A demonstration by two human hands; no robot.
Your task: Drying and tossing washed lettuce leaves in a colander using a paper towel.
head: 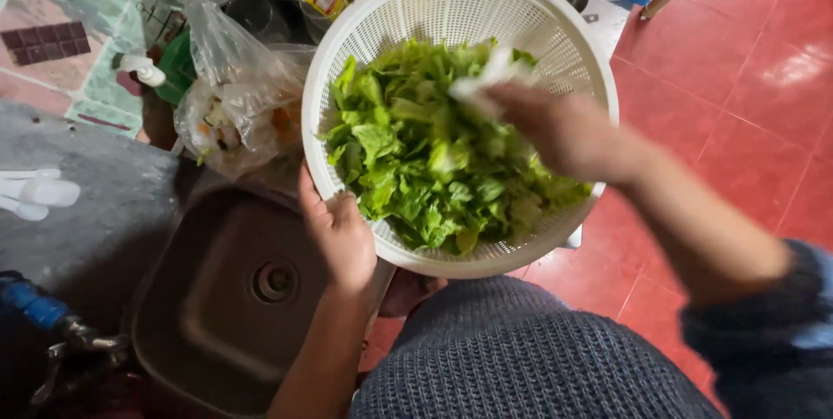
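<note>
Head view: the white colander [555, 46] of chopped lettuce [416, 159] is gripped at its rim by the left hand [338, 232], beside the sink [217, 297]. A pale leaf piece [490, 76] is pinched by the right hand [555, 128]. The colander is best kept level and supported underneath, so nothing spills.

Single head camera looks steeply down, close over the sink [217, 297].

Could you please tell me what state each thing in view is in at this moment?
White colander: tilted, held at its rim, full of greens.
Lettuce: torn into pieces, piled in the colander.
Left hand: gripping the colander's near rim.
Right hand: in the colander on the lettuce, blurred.
Sink: holds no dishes, drain uncovered.
Clear plastic bag: crumpled, holding scraps.
</note>
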